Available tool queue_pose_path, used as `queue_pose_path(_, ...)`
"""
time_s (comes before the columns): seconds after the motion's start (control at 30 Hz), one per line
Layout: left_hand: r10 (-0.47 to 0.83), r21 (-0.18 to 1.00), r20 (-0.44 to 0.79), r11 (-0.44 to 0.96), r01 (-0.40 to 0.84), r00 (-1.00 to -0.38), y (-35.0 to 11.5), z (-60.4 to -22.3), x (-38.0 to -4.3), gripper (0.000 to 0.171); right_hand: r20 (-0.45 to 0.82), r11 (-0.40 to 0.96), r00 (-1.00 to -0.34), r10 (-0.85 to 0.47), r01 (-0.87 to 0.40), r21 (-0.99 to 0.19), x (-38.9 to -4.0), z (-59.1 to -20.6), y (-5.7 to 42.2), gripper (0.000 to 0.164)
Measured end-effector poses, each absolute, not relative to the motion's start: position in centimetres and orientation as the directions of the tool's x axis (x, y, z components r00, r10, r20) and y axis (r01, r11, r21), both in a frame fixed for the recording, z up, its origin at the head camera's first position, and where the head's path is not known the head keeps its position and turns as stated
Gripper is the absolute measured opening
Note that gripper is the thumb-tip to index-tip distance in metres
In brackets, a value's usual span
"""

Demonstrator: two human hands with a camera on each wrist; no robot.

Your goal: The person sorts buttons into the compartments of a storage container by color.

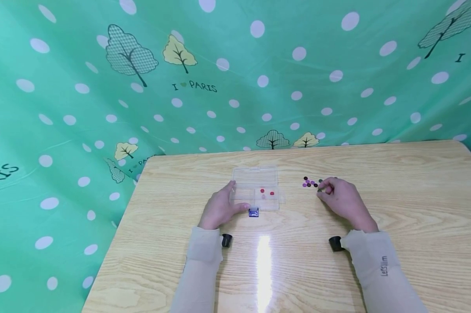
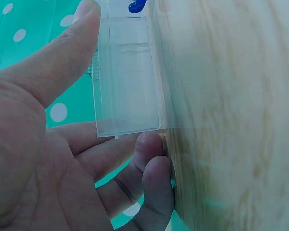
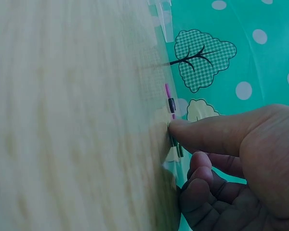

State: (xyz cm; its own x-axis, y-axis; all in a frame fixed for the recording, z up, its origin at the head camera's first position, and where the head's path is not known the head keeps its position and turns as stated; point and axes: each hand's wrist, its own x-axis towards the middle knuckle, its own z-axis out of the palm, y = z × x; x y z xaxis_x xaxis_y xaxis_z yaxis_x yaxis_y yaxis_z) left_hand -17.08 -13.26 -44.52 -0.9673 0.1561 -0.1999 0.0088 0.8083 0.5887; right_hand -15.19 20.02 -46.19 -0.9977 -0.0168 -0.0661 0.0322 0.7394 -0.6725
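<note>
A clear plastic box (image 1: pixel 279 203) lies with its lid (image 1: pixel 255 176) folded back, a blue latch (image 1: pixel 253 212) at its front. My left hand (image 1: pixel 219 208) grips its left end, thumb at the front edge beside the latch and fingers along the side. Inside, on the right, lie red discs (image 1: pixel 272 193) and one pale pink disc (image 1: pixel 263 197). My right hand (image 1: pixel 342 200) is down at the table, thumb and index finger pinching around a small dark green disc (image 1: pixel 319 191). In the right wrist view its other fingers are curled, and the thumb partly hides the discs.
Left of my right fingertips lie several small loose discs: purple (image 1: pixel 304 185), black (image 1: pixel 305 178) and another dark green disc (image 1: pixel 320 181). The wooden table (image 1: pixel 161 243) ends at a green dotted curtain (image 1: pixel 235 78). Black wrist devices (image 1: pixel 336 244) sit at both cuffs.
</note>
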Motion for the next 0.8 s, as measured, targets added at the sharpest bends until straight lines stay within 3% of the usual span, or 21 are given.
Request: queue_pose_path(0.8,0.154,0.58,-0.198,0.814,0.011,-0.968,-13.32,-44.51,-17.05,0.097,-0.061,0.74,-0.998,-0.008,0.035,-0.671,-15.23,-46.17,19.93,0.017)
